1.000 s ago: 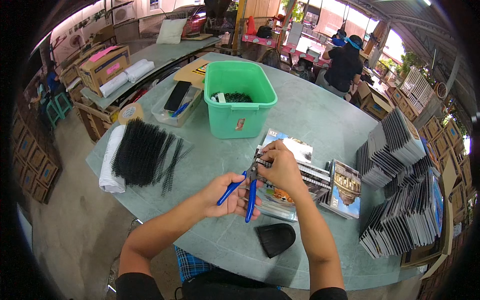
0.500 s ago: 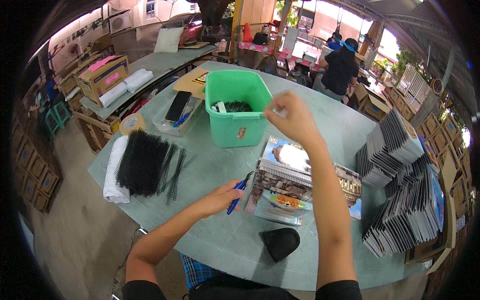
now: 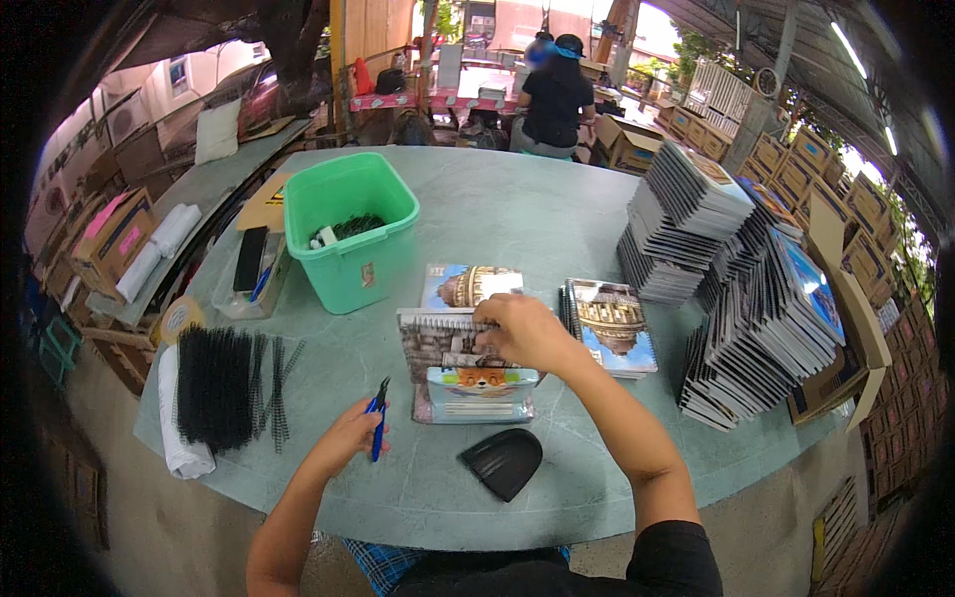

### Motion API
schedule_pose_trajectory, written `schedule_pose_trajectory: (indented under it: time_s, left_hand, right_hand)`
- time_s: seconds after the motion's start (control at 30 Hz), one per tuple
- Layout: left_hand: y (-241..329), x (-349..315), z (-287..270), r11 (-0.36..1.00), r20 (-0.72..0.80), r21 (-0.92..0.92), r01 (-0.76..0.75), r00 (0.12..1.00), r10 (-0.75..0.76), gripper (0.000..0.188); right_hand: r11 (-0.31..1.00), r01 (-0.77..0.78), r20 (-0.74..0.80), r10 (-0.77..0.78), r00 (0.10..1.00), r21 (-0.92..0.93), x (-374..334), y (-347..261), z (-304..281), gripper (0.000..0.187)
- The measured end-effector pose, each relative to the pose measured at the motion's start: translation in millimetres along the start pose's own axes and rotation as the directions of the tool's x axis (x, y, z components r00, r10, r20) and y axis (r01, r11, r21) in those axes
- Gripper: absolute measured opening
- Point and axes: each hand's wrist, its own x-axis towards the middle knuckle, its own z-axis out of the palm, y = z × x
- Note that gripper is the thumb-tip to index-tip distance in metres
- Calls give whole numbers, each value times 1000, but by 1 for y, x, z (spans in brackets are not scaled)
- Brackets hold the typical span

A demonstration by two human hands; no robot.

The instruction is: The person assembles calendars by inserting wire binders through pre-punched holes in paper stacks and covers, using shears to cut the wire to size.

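Note:
My left hand [image 3: 348,433] is closed round blue-handled cutting pliers [image 3: 378,426], their dark jaws pointing up and away. My right hand [image 3: 522,330] grips the top edge of a spiral notebook [image 3: 433,338] with a grey-brown picture cover, its fingers partly hidden behind the wrist. That notebook rests tilted on a stack topped by an orange fox picture [image 3: 482,381]. Just behind lies another notebook [image 3: 472,286] with a domed building on its cover. A few bound notebooks [image 3: 609,323] lie right of my right hand. Nearer me sits a black wedge-shaped object [image 3: 504,464].
A green bin [image 3: 348,274] holding black scraps stands beyond my left hand. Black plastic coils [image 3: 214,388] lie at left on a white roll, near a tape roll [image 3: 181,318] and a clear tray [image 3: 239,298]. Tall notebook stacks [image 3: 766,318] fill the right. A person [image 3: 559,99] sits beyond.
My right hand has come down from beside the green bin's rim onto the notebook. My left hand still holds the pliers. The view has turned right.

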Motion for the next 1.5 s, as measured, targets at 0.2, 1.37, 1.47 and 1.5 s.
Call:
schedule_pose_trajectory:
  time_s: [0.2, 1.37, 1.47, 1.5]
  left_hand:
    - [-8, -10, -4, 998, -91, 43, 50, 995, -46, 43]
    - [3, 61, 78, 591, -292, 724, -356, 618, 730, 59]
    - [16, 40, 54, 507, -147, 802, -316, 719, 680, 57]
    - [23, 24, 30, 450, -98, 851, -271, 759, 643, 56]
  right_hand:
    - [925, -254, -233, 323, 917, 281, -5, 13, -100, 22]
    - [519, -254, -297, 754, 587, 816, -51, 41, 73, 34]
    - [399, -217, -220, 797, 562, 891, -42, 52, 67, 24]
    - [402, -234, -202, 786, 584, 885, -38, 54, 64, 22]
